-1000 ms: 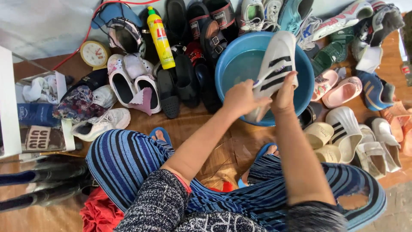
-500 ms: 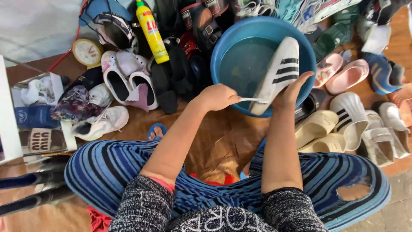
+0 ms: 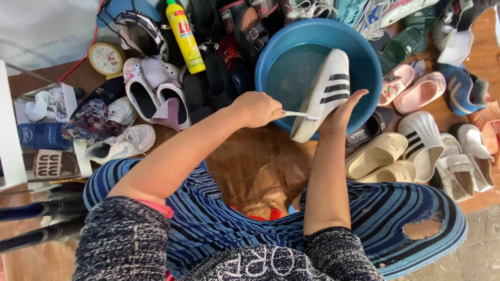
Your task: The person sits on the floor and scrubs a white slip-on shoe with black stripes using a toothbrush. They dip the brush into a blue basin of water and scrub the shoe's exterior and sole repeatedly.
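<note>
A white sneaker with black stripes point(image 3: 323, 93) rests tilted over the near rim of a blue basin point(image 3: 364, 57) that holds water. My right hand point(image 3: 341, 112) supports the sneaker from its right side and underneath. My left hand point(image 3: 258, 108) is closed around a white toothbrush point(image 3: 301, 114), whose head touches the sneaker's side near the heel. Both forearms reach out over my blue striped trousers point(image 3: 219, 224).
Many shoes ring the basin: white and pink sandals point(image 3: 156, 93) at left, cream slides point(image 3: 375, 156), pink slippers point(image 3: 416, 93) at right. A yellow bottle point(image 3: 185, 36) and a small round clock point(image 3: 107, 59) lie at upper left. Brown paper point(image 3: 260, 171) covers the floor.
The sneaker has dropped lower onto the basin's near rim. My left hand with the toothbrush has shifted left along the sneaker's side, toward its heel.
</note>
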